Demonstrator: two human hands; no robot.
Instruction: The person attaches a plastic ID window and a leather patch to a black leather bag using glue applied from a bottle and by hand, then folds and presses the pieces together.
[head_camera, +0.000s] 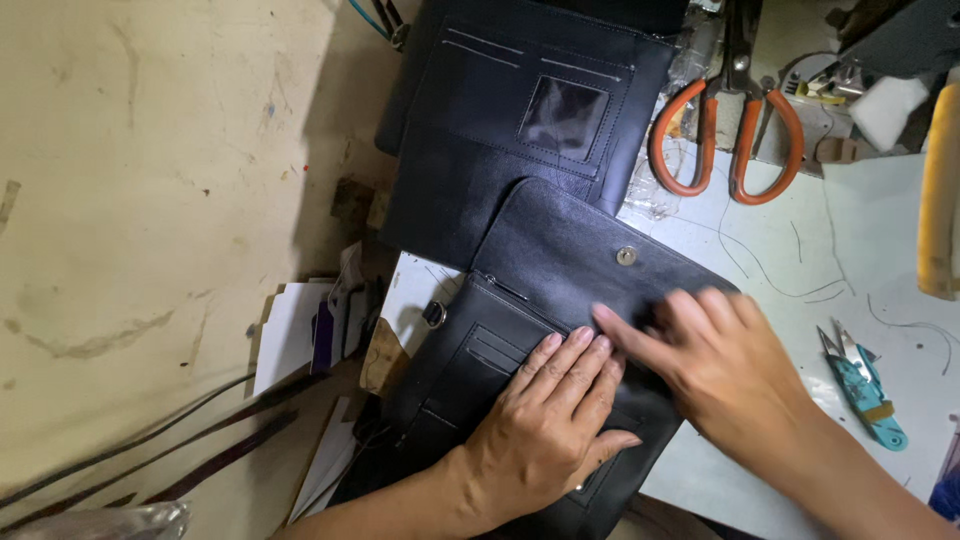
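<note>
— Since both hands lie flat on it, where does the black leather wallet sit?

— Right under them, on the pale tabletop, its lower end hanging past the near edge. Its long axis runs on a slant, from the near left up toward the far right, where the flap with the metal snap button ends.

— Which hand is nearer the middle?

— The left hand presses palm-down on the card-pocket half, fingers stretched out and gripping nothing. The right hand comes in from the right, also spread flat, fingertips on the fold just beside the left fingertips. Neither is clenched; both only press.

— What lies around, largest first?

— Beyond the wallet, touching its far edge and partly tucked under it, lies a second black leather panel with a window pocket. To its right are orange-handled scissors, well apart from the hands. Near the right wrist sit small teal thread snips. Left of the wallet, off the edge, paper scraps are stacked.

— Anything in the way?

— Nothing lies on the wallet but the hands; loose threads trail on the surface to the right.
</note>
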